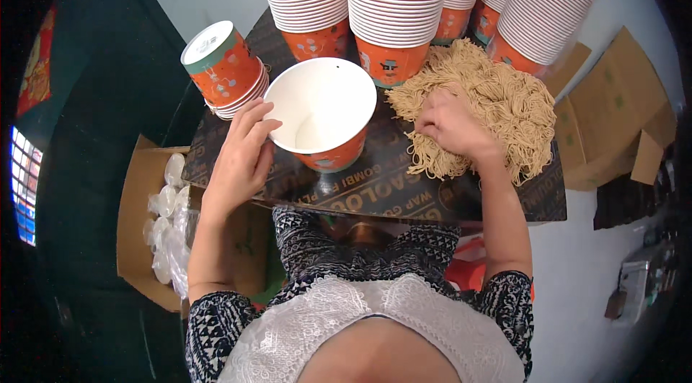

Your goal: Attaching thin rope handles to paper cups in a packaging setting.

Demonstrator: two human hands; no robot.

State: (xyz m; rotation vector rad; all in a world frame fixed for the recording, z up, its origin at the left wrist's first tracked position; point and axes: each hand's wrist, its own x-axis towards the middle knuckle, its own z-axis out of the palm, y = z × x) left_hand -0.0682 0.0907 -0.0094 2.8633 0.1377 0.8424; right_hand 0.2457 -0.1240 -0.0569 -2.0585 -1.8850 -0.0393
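Observation:
A large white-lined paper cup (324,113) with an orange printed outside stands near the middle of the dark tabletop, its mouth up toward me and only white showing inside. My left hand (245,145) grips it at the left, fingertips against the rim. To the right lies a heap of tan string-like strands (504,102), tangled and looped. My right hand (450,123) rests in the heap's left part with its fingers bent together on some strands; the fingertips are partly hidden. Left of the cup, a short stack of upside-down paper cups (223,69) leans at an angle.
Tall stacks of matching cups (396,8) line the table's (324,192) far side. Below left, an open cardboard box (137,239) holds clear plastic pieces (169,203). Another open carton (613,116) lies beyond the table's right edge. Something red (468,268) shows beneath the table.

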